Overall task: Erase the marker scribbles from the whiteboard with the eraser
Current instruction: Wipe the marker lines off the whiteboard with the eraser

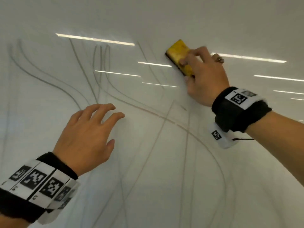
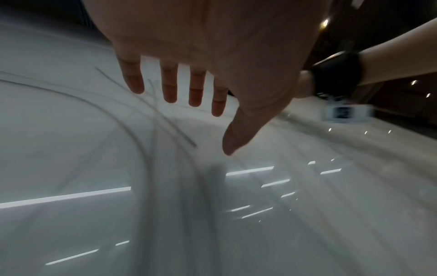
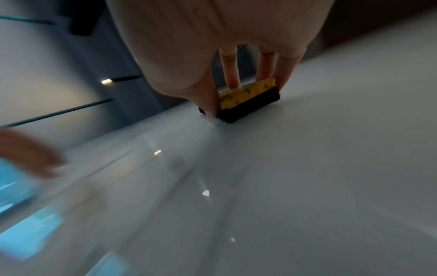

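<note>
The whiteboard fills the head view, crossed by thin grey marker scribbles that loop from upper left down to the lower right. My right hand grips a yellow eraser with a black felt base, felt pressed flat on the board at the upper right. In the right wrist view the thumb and fingers pinch the eraser by its long sides. My left hand has spread, relaxed fingers near the board at centre left and holds nothing; in the left wrist view the left hand hovers over scribbles.
Bright strips of ceiling light reflect on the glossy board. The patch of board around and right of the eraser shows no marks. Both wrists wear black bands with printed marker tags.
</note>
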Motion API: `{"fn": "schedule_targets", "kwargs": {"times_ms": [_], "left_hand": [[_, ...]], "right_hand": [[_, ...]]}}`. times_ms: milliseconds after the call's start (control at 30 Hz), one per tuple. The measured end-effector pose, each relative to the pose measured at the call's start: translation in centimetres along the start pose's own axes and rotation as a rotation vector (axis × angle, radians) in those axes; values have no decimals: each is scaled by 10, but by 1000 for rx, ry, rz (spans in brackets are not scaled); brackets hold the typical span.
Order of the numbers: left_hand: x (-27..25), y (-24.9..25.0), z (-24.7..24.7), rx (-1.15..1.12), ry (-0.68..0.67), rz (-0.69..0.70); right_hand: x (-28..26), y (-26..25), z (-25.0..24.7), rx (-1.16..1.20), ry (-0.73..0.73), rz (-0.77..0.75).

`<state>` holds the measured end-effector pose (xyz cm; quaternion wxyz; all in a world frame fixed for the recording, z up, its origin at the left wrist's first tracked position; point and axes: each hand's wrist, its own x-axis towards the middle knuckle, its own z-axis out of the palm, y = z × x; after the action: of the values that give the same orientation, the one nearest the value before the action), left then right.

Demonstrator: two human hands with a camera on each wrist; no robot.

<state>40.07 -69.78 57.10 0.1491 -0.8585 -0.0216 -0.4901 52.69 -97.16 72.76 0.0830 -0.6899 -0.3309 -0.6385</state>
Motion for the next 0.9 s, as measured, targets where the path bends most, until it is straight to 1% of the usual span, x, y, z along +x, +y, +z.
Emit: {"fn": "schedule_targets", "kwargs": {"times_ms": [67,100,133,167,200,233,300,333,367,400,433,467,533,567,600,633,667,700,767,800,833,867,900], "left_hand": [[-3,-11,5,27,-65,0],[-3,-14,8,25,-80,7],[-3,-16,9,16,-87,18],[-2,-17,10,6,-91,31],[-2,-19,11,-1,-92,46],[-1,-23,11,-4,-85,61],[0,-32,8,-15,-68,104],[-1,-38,7,-25,-53,125],[-2,-44,4,-32,-29,134],[-3,-51,1,-34,-2,135],[-4,-58,-2,-28,17,136],[-6,-66,-4,-14,20,136],[-7,-82,-6,15,-14,126],[-8,-89,-8,27,-39,119],[-8,-96,-8,43,-64,113],[-9,-102,-8,58,-86,110],[-10,-108,-7,70,-102,103],[-11,-113,-6,77,-113,92],[-13,-122,-3,85,-131,63],[-13,-125,-1,78,-141,45],[-13,-127,1,62,-151,28],[-12,-128,2,43,-159,13],[-11,-128,3,27,-171,2]], "right_hand": [[-40,-33,21,34,-106,-244],[-53,-40,26,16,-158,-323],[-55,-39,24,2,-183,-367],[-45,-31,19,-12,-174,-377],[-31,-22,13,-27,-151,-328],[-14,-14,7,-35,-108,-230],[25,6,-5,-54,-1,40],[37,9,-8,-50,24,168],[43,3,-7,-47,32,251],[44,-11,-2,-63,30,269],[37,-30,3,-68,17,245],[24,-49,11,-61,0,155],[-10,-84,29,-7,-71,-138],[-23,-93,33,-9,-122,-263],[-24,-92,31,-28,-162,-339],[-14,-84,24,-47,-183,-355],[4,-74,16,-63,-177,-295],[25,-62,9,-77,-139,-185],[68,-33,-6,-100,-31,93],[82,-28,-9,-76,-3,204],[90,-33,-6,-79,10,246],[89,-48,0,-95,6,250],[81,-65,11,-100,-4,215]]}}
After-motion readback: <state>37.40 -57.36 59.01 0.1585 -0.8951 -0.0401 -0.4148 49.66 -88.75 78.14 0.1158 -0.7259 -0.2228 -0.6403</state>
